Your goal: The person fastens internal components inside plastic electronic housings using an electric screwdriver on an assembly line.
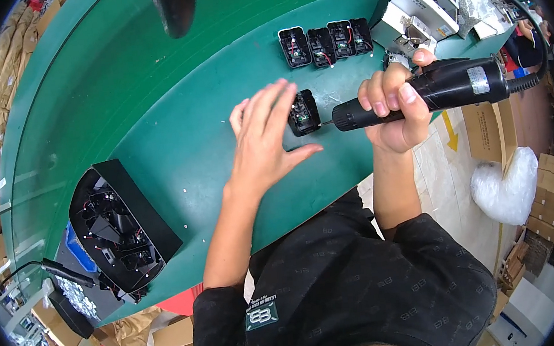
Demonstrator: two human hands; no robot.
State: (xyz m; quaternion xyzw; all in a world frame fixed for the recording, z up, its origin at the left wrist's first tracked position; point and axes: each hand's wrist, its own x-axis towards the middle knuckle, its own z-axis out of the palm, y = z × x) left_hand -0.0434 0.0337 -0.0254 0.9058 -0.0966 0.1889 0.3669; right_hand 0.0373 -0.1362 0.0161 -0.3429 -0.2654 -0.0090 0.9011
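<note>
My right hand (396, 105) is wrapped round a black corded electric screwdriver (442, 87), held level with its bit pointing left. The bit's tip is at the lower right edge of a small black plastic housing (304, 111) lying on the green table; whether it touches a screw cannot be made out. Just left of that housing hovers my left hand (263, 131), fingers stretched and thumb spread, with nothing in it. The fingertips overlap the housing's left edge, and I cannot tell if they touch. Inside the housing a bit of green circuit board shows.
Several similar black housings (323, 45) with red wires stand in a row beyond. White boxes (418, 9) are at the back right. A black bin (125, 221) of black parts sits at the left. The screwdriver's cable (520, 9) arcs over the right side; a dark object (174, 9) hangs at the top.
</note>
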